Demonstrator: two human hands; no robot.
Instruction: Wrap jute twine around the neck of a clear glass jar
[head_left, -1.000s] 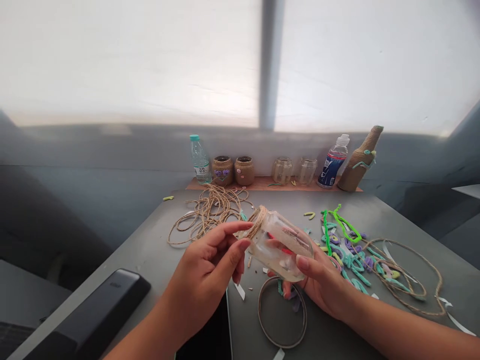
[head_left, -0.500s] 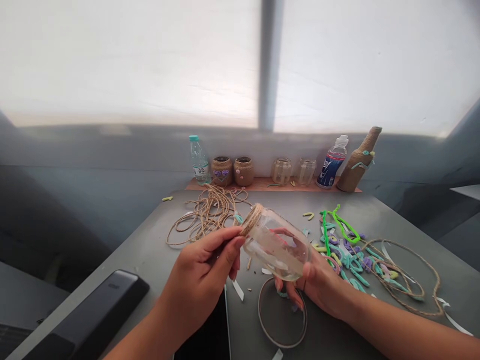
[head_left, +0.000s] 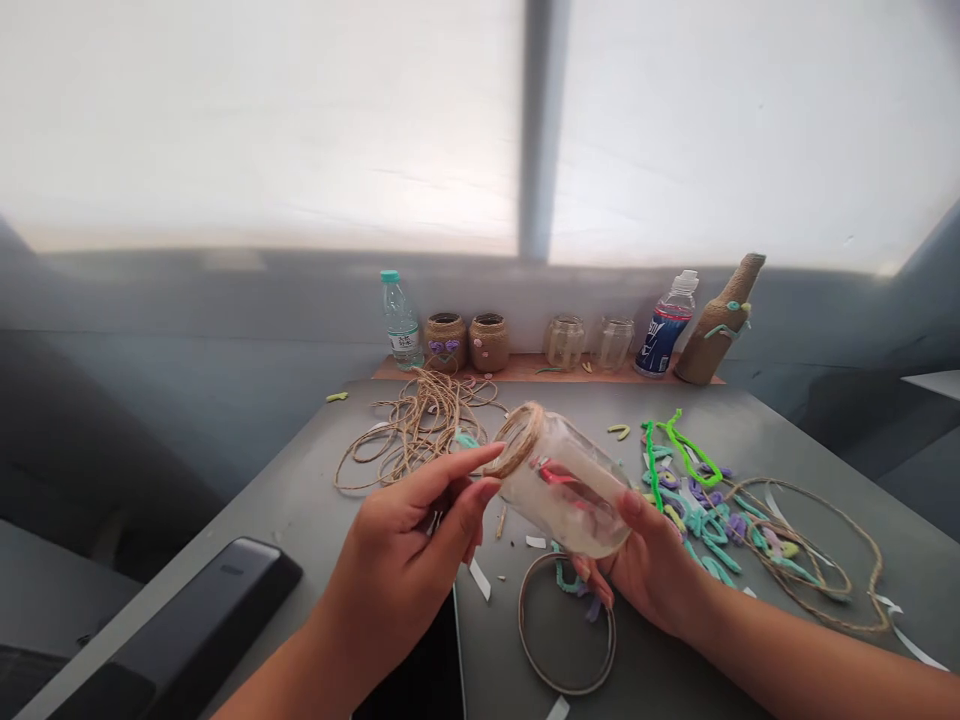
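A clear glass jar (head_left: 564,490) is held tilted above the table, its mouth toward the left. Twine (head_left: 534,428) is wound round its neck. My right hand (head_left: 651,560) grips the jar's base end, thumb on the near side. At the mouth, my left hand (head_left: 427,525) is closed, index fingertip and thumb at the wound twine; the strand between its fingers is mostly hidden. Behind the left hand lies a loose heap of twine (head_left: 424,425). Below the jar, a roll of tape or thin ring (head_left: 523,630) rests on the table.
Pipe-cleaner pieces (head_left: 701,520) and a twine loop (head_left: 874,560) lie on the right. Along the back stand a water bottle (head_left: 403,330), twine-covered jars (head_left: 489,345), glass jars (head_left: 564,345), a blue-labelled bottle (head_left: 661,335) and a twine-wrapped bottle (head_left: 705,340). A black case (head_left: 202,620) sits front left.
The jar has turned in my hands, so its mouth and twine-wound rim show more. My right thumb has moved up onto the jar's side. The left hand stays at the neck.
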